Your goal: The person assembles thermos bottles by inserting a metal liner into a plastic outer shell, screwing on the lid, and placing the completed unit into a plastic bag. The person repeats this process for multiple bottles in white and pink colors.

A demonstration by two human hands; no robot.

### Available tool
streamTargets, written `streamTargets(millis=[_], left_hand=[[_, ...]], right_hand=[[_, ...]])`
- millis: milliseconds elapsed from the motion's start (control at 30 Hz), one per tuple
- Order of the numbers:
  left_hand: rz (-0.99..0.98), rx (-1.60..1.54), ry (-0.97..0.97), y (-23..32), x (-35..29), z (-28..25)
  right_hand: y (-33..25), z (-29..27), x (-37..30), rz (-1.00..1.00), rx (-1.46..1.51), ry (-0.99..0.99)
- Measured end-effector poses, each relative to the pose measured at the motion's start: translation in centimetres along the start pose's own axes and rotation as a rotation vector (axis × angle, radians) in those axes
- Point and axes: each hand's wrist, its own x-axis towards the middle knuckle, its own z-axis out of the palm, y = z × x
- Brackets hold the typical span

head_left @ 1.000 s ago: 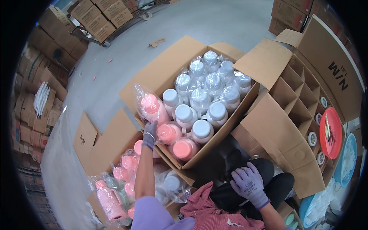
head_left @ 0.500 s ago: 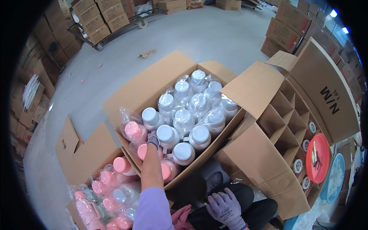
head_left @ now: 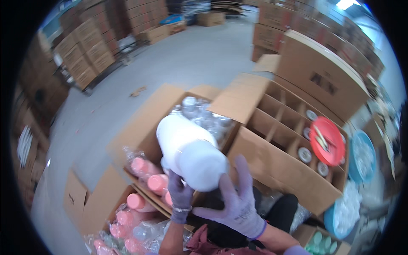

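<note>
A large white jug (head_left: 182,136) with a pale blue-grey lid is held up in front of me, tilted with its lid toward me. My left hand (head_left: 180,193), in a purple-grey glove, is closed at the jug's side near the lid, where its handle seems to be. My right hand (head_left: 236,208), gloved alike, has its fingers spread beside the lid; a fingertip is at the lid's edge. Under the jug stands an open carton (head_left: 140,121) with pink-lidded bottles (head_left: 157,183) on its near left and plastic-wrapped bottles (head_left: 202,111) toward the back.
To the right, a divided carton (head_left: 276,170) bears a red dish (head_left: 335,146) with small tools. Blue tubs (head_left: 361,157) of clear plastic stand beyond it. Another carton (head_left: 100,187) with pink bottles is at the lower left. Stacked boxes (head_left: 85,51) stand at the back.
My left hand has come up out of the carton with the white jug. The right hand has risen from my knee to beside its lid, fingers spread. The view has shifted.
</note>
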Motion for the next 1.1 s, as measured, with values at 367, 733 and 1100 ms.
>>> streamTargets(millis=[367, 733, 1100], left_hand=[[-0.148, -0.344, -0.898, 9.1, -11.2, 11.4], [-0.554, -0.215, -0.906, 6.8, -15.1, 4.9], [-0.151, -0.367, -1.149, 6.4, -11.4, 16.5]], right_hand=[[1.3, -21.7, -3.2, -0.729, -0.626, -0.654], [17.7, -28.4, -3.5, 0.146, -0.562, -0.252], [11.3, -20.2, -15.8, 0.379, 0.074, -0.197]])
